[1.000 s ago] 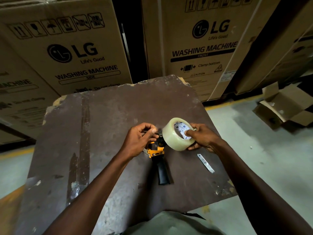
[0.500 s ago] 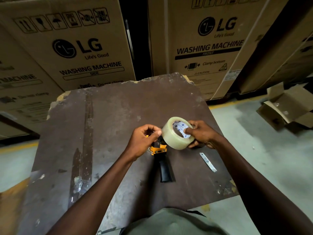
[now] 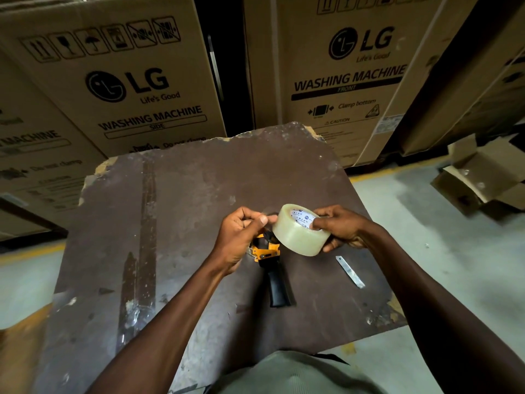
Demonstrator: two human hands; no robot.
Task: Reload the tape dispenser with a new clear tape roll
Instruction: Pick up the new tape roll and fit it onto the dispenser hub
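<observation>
Two large cartons (image 3: 119, 89) printed LG WASHING MACHINE are stood behind the work surface, one marked SIDE, the other (image 3: 349, 81) marked FRONT; a smaller open carton (image 3: 483, 180) is seen on the floor at right; a worn brown board (image 3: 181, 211) is laid as table top, its edges chipped; the tape dispenser (image 3: 270, 260) is laid on the board, orange head away, black handle toward the person; the clear tape roll (image 3: 298, 233) is held above the dispenser head, tilted, printed core facing up; the right hand (image 3: 341, 227) is closed on the roll, a finger hooked into the core; the left hand (image 3: 241, 237) is curled beside the roll, thumb and forefinger pinched at its rim, whether on a tape end cannot be told; a small metal blade (image 3: 350, 272) is laid on the board right of the handle, apart from it
</observation>
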